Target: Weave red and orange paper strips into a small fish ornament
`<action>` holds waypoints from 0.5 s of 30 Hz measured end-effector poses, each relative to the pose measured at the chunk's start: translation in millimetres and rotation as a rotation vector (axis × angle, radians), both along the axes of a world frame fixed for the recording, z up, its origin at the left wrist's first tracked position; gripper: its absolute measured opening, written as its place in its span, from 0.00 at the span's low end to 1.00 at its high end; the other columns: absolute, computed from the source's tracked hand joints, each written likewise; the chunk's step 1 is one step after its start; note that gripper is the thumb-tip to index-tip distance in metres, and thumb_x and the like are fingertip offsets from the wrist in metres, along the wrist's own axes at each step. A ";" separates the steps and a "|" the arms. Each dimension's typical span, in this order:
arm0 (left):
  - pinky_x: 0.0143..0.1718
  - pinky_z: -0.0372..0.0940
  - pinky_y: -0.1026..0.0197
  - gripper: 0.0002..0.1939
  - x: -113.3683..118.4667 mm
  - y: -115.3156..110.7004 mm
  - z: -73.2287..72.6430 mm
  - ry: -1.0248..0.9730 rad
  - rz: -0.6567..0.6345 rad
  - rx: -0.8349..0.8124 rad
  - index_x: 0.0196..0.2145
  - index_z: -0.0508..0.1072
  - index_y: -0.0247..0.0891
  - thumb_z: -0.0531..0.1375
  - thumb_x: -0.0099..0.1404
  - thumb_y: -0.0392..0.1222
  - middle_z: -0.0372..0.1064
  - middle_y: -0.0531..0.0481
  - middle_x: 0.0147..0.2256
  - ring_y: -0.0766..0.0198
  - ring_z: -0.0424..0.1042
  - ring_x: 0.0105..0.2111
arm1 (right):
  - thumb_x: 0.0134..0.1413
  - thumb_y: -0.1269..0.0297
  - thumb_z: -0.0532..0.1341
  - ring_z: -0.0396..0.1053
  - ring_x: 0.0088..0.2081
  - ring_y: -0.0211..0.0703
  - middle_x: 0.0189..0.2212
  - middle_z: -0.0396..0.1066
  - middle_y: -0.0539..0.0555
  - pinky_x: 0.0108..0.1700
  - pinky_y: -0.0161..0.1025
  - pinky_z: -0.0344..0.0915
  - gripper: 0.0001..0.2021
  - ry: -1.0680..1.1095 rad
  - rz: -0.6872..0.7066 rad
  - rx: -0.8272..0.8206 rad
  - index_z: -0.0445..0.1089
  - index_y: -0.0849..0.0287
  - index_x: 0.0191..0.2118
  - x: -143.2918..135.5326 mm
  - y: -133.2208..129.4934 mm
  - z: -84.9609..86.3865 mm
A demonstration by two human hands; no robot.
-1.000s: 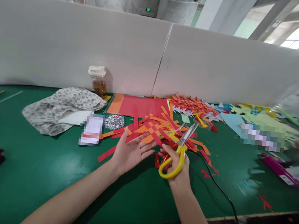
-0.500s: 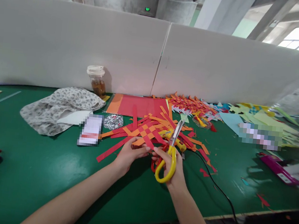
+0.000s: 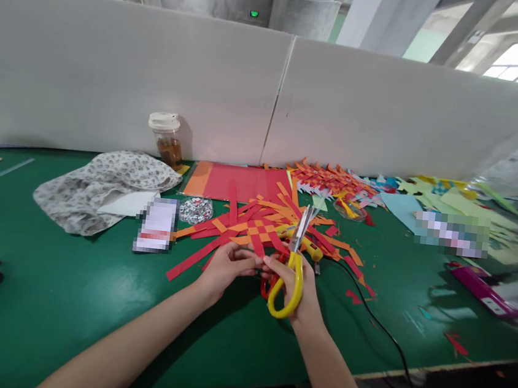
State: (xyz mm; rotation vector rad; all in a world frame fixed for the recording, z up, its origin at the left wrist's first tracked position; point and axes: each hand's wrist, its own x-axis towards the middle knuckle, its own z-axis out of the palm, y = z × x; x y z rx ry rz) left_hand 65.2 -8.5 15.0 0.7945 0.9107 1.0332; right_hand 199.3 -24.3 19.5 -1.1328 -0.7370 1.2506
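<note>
My left hand (image 3: 227, 271) is closed, its thumb and fingers pinching the near end of a red strip of a woven red-and-orange paper piece (image 3: 255, 232). My right hand (image 3: 302, 288) is closed around scissors (image 3: 297, 263) with a yellow handle loop and a red one beside it; the blades point away, slightly apart. My right thumb and fingertips also meet the red strip, close to my left fingertips. Just beyond my hands lie loose red and orange paper strips (image 3: 199, 259). Behind the scissors lies a yellow glue gun (image 3: 312, 250), partly hidden.
At the back stand a lidded drink cup (image 3: 165, 138) and a pile of woven paper pieces (image 3: 329, 180). A patterned cloth (image 3: 102, 187), a phone (image 3: 156, 223) and a bag of small pieces (image 3: 195, 211) lie left. A black cord (image 3: 387, 334) crosses the right; a purple box (image 3: 484, 292) lies beyond.
The woven piece has tilted flatter and away from me, and its front orange strip sits farther from my fingers. My hands and the scissors have barely moved.
</note>
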 end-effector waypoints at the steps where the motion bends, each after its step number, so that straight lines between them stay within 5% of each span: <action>1: 0.32 0.67 0.62 0.18 0.0 0.0 0.0 0.006 0.002 0.002 0.28 0.66 0.33 0.70 0.44 0.40 0.73 0.48 0.29 0.63 0.73 0.30 | 0.26 0.62 0.73 0.71 0.23 0.39 0.24 0.70 0.45 0.25 0.35 0.70 0.31 -0.005 -0.003 -0.004 0.63 0.56 0.42 -0.1 0.0 -0.1; 9: 0.22 0.61 0.68 0.18 -0.5 3.0 -2.8 0.012 0.052 -0.005 0.29 0.66 0.34 0.70 0.42 0.39 0.70 0.54 0.26 0.72 0.66 0.20 | 0.30 0.57 0.71 0.67 0.20 0.35 0.25 0.68 0.45 0.22 0.34 0.67 0.29 -0.125 -0.011 0.044 0.63 0.55 0.43 -3.5 -3.1 -1.7; 15: 0.18 0.53 0.72 0.17 -9.4 13.2 -1.6 -0.138 0.146 0.028 0.29 0.66 0.36 0.69 0.45 0.40 0.59 0.61 0.19 0.79 0.54 0.15 | 0.42 0.56 0.66 0.68 0.32 0.41 0.34 0.69 0.52 0.34 0.37 0.67 0.24 -0.754 -0.245 0.333 0.64 0.56 0.46 -4.3 -12.4 5.7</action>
